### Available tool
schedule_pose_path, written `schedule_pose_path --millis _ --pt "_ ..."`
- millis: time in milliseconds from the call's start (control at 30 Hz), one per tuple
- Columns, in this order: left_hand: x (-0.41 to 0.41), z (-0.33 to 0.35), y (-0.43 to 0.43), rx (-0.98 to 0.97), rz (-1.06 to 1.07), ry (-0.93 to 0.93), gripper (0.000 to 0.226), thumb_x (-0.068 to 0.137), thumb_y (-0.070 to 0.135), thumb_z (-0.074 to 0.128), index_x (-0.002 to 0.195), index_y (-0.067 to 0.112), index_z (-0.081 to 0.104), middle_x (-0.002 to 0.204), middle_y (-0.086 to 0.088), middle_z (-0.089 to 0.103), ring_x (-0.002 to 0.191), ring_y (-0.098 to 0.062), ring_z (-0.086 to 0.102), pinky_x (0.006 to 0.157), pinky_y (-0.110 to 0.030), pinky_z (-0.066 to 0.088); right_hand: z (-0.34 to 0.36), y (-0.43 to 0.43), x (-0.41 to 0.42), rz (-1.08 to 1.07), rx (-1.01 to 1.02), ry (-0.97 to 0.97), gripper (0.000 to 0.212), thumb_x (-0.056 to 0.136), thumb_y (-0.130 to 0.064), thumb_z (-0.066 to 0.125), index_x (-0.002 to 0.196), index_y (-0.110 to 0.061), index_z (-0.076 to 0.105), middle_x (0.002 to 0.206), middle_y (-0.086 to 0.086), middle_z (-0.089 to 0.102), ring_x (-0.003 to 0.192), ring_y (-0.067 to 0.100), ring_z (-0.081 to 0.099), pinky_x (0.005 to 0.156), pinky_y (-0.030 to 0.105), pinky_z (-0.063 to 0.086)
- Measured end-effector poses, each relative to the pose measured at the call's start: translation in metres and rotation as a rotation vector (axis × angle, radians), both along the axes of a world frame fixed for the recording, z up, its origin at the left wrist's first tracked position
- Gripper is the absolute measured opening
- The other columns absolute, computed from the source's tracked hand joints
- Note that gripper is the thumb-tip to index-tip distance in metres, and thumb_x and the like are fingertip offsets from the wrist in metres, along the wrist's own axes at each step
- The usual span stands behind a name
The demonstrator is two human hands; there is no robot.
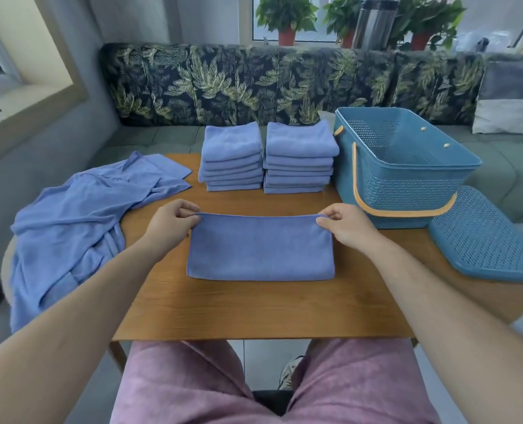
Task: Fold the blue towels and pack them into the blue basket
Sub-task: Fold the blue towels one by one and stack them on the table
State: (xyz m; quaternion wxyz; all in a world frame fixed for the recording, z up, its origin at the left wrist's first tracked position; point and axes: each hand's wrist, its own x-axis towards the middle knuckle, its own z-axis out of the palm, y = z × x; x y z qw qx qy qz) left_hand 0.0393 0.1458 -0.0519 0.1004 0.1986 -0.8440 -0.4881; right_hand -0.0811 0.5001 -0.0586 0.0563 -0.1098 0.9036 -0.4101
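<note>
Now | my left hand [170, 223] and right hand [344, 224] each pinch a far corner of the half-folded towel [260, 247] on the table [254, 307] | basket [407, 179] far-right, holding nothing I can see.

Daylight, diffuse, moderately bright. Main source: rear window [496, 16] behind the sofa back [223, 84]; panes overexposed to near white. Second source: left window recess [24, 41], sill lit pale. Shadows soft and faint: a thin dark band under the near edge of the folded towel [260, 249], weak shading beside the forearms [70, 316] on the surface [254, 307]. No hard glare; slight sheen on the wood. Wide-angle distortion: sofa back bows, forearms stretch toward the lower corners, basket lid [486, 237] skews at the right edge. Centre sharpest; plants [284, 13] and margins soft, smeared.
</note>
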Motion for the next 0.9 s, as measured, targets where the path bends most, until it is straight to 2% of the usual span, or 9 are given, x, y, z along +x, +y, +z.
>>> schedule_pose_path --millis 67,233,300,367,467,533,600,733,900 --pt "-0.014 -0.01 -0.003 -0.031 0.032 -0.045 0.009 0.091 0.02 0.068 0.1 0.022 0.067 0.086 -0.006 0.069 0.081 -0.024 0.066 0.077 -0.042 0.056 -0.009 -0.009 -0.011 -0.026 0.065 0.02 0.003 0.091 -0.026 0.069 0.091 -0.025 0.072 0.092 -0.006 0.07 0.087 0.011 0.065 0.067 0.025 0.044" --pt "-0.028 -0.032 0.0 -0.133 0.056 -0.119 0.012 0.09 0.019 0.066 0.101 0.015 0.067 0.083 -0.003 0.063 0.073 -0.017 0.06 0.06 -0.028 0.045 -0.039 -0.021 -0.019 -0.083 0.195 0.057 0.002 0.09 -0.029 0.069 0.088 -0.027 0.068 0.098 -0.007 0.067 0.093 0.016 0.065 0.081 0.034 0.053" --pt "-0.026 -0.038 0.002 -0.274 0.118 -0.084 0.018 0.091 0.021 0.063 0.107 0.014 0.065 0.097 -0.005 0.064 0.085 -0.023 0.061 0.069 -0.031 0.047 -0.041 -0.023 -0.013 -0.144 0.247 0.125 0.019 0.09 -0.03 0.068 0.108 -0.023 0.066 0.112 -0.001 0.062 0.101 0.021 0.062 0.087 0.037 0.051" --pt "-0.023 -0.043 0.012 -0.592 0.147 -0.017 0.023 0.092 0.019 0.057 0.113 0.015 0.065 0.115 -0.008 0.059 0.107 -0.029 0.055 0.085 -0.039 0.045 -0.038 -0.03 0.001 -0.189 0.393 0.292 0.034 0.092 -0.027 0.063 0.125 -0.021 0.061 0.125 0.004 0.057 0.115 0.028 0.055 0.094 0.04 0.046" --pt "-0.023 -0.048 0.058 -0.734 -0.058 0.201 0.029 0.092 0.017 0.054 0.118 0.016 0.069 0.132 -0.005 0.059 0.124 -0.027 0.053 0.097 -0.045 0.044 -0.034 -0.066 0.036 -0.062 0.406 0.477 0.044 0.096 -0.021 0.051 0.139 -0.022 0.054 0.146 0.002 0.05 0.136 0.028 0.042 0.105 0.042 0.036" --pt "-0.025 -0.053 0.089 -0.686 -0.29 0.207 0.041 0.097 0.025 0.046 0.134 0.016 0.061 0.148 -0.005 0.051 0.14 -0.026 0.043 0.11 -0.048 0.038 -0.036 -0.096 0.057 0.082 0.383 0.444 0.05 0.1 -0.023 0.042 0.15 -0.023 0.045 0.159 -0.001 0.036 0.15 0.025 0.025 0.116 0.043 0.028" --pt "-0.025 -0.06 0.105 -0.683 -0.426 0.08 0.05 0.104 0.033 0.031 0.15 0.02 0.042 0.159 0.002 0.035 0.15 -0.023 0.026 0.119 -0.047 0.026 -0.043 -0.114 0.065 0.159 0.438 0.371 0.052 0.104 -0.028 0.029 0.156 -0.024 0.034 0.165 -0.003 0.025 0.154 0.024 0.013 0.122 0.044 0.019" --pt "-0.026 -0.069 0.094 -0.731 -0.358 -0.108 0.052 0.106 0.046 0.026 0.156 0.034 0.026 0.165 0.009 0.016 0.153 -0.013 0.008 0.124 -0.039 0.004 -0.056 -0.108 0.06 0.147 0.532 0.191 0.054 0.108 -0.043 0.02 0.16 -0.027 0.021 0.169 -0.006 0.01 0.155 0.018 0.002 0.126 0.041 0.002" --pt "-0.022 -0.067 0.054 -0.765 -0.295 -0.212 0.054 0.103 0.056 0.023 0.156 0.043 0.021 0.166 0.012 0.011 0.153 -0.011 0.005 0.125 -0.037 0.001 -0.058 -0.069 0.048 0.111 0.622 0.124 0.063 0.103 -0.057 0.01 0.161 -0.033 0.008 0.169 -0.007 -0.005 0.155 0.014 -0.009 0.125 0.042 -0.005"
